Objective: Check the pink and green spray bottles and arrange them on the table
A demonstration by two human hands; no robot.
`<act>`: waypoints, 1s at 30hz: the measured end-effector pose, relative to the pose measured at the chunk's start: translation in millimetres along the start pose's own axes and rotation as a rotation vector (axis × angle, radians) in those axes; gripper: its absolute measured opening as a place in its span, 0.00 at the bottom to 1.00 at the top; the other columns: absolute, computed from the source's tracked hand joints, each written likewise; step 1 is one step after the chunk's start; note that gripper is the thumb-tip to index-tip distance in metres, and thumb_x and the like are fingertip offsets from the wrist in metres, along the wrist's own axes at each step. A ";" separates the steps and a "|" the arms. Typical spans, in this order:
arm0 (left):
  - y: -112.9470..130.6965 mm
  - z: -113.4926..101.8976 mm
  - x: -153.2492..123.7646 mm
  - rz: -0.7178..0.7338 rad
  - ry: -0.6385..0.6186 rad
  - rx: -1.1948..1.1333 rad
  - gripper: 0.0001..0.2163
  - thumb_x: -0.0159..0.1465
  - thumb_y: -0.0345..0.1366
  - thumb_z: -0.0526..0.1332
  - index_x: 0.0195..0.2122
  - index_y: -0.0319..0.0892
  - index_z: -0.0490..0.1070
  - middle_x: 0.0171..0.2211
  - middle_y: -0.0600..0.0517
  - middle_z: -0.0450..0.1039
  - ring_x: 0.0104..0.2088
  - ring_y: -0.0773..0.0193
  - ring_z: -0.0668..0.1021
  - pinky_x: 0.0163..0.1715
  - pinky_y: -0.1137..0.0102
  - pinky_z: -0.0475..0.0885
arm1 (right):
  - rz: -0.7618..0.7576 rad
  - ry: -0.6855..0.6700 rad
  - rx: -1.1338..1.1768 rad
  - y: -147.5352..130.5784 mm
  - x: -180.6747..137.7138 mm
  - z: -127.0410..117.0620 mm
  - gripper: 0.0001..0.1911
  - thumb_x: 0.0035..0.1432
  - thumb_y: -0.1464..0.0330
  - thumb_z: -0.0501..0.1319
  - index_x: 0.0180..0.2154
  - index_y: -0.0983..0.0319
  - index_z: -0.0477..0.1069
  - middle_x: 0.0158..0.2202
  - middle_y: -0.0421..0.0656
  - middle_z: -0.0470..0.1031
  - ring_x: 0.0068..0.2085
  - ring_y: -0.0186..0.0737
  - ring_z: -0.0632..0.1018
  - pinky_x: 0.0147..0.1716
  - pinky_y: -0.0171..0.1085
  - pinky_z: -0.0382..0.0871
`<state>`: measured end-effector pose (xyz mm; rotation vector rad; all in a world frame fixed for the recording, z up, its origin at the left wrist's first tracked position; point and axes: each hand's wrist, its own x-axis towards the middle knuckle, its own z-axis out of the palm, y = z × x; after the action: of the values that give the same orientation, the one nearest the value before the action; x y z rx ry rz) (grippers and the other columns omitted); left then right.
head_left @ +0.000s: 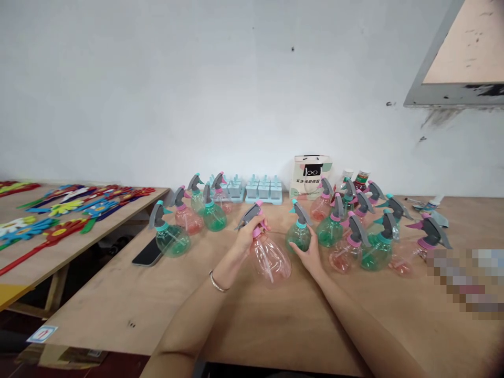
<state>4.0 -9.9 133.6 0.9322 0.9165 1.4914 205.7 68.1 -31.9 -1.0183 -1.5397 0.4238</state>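
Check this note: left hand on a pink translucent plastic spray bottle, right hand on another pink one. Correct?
No: the head view shows the right hand on a round, translucent green plastic spray bottle; the left hand is on the pink spray bottle.

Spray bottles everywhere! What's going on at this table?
A person is handling two of them. The left hand grips a tilted pink spray bottle by its neck, while the right hand is around a green spray bottle. More pink and green bottles stand on both sides. Behind them, a paper bag stands near the wall, and a phone lies at the left.
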 end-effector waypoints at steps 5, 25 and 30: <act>-1.5 -1.9 2.0 -0.028 -0.081 0.028 0.14 0.51 0.46 0.69 0.27 0.39 0.74 0.29 0.48 0.77 0.31 0.62 0.79 0.19 0.75 0.61 | -0.006 0.010 -0.012 -1.3 0.4 -0.8 0.44 0.52 0.49 0.67 0.63 0.62 0.56 0.60 0.56 0.66 0.62 0.57 0.68 0.61 0.57 0.62; 5.7 -4.3 -2.0 0.071 -0.017 0.146 0.15 0.51 0.46 0.66 0.19 0.42 0.67 0.20 0.54 0.68 0.23 0.69 0.70 0.24 0.73 0.64 | -0.021 0.012 -0.016 -2.6 2.0 -0.9 0.43 0.51 0.49 0.67 0.62 0.63 0.57 0.59 0.56 0.65 0.61 0.57 0.68 0.61 0.58 0.61; 6.9 -8.4 0.8 0.038 -0.085 0.191 0.10 0.50 0.42 0.66 0.24 0.41 0.72 0.29 0.51 0.75 0.27 0.68 0.72 0.24 0.74 0.64 | -0.017 0.011 -0.012 -4.6 2.1 -1.4 0.43 0.51 0.50 0.67 0.62 0.62 0.57 0.60 0.56 0.65 0.61 0.56 0.68 0.62 0.57 0.61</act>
<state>-6.5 -10.2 136.7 1.1488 0.9969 1.4019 205.4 66.8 -26.7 -1.0152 -1.5419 0.3970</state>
